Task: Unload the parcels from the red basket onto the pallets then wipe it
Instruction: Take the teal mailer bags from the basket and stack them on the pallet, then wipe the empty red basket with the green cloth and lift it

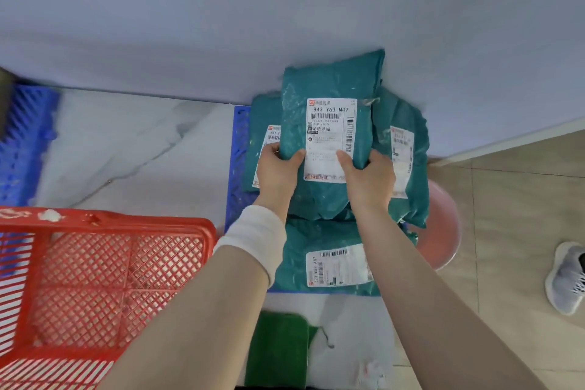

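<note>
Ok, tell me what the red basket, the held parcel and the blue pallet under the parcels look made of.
The red basket: rigid moulded plastic, glossy, open lattice walls. The held parcel: thin plastic film, probably a poly mailer; it creases and shines, with a paper label. The blue pallet: likely hard plastic, gridded surface.

Teal parcels [329, 85] atop blue pallet [240, 149], red basket [104, 225] alongside

You face a plain pale blue-grey wall [158, 25]; beneath you lies white marbled floor [126, 142], grey-veined, meeting beige tiles [522, 199] at your right, evenly lit
</note>
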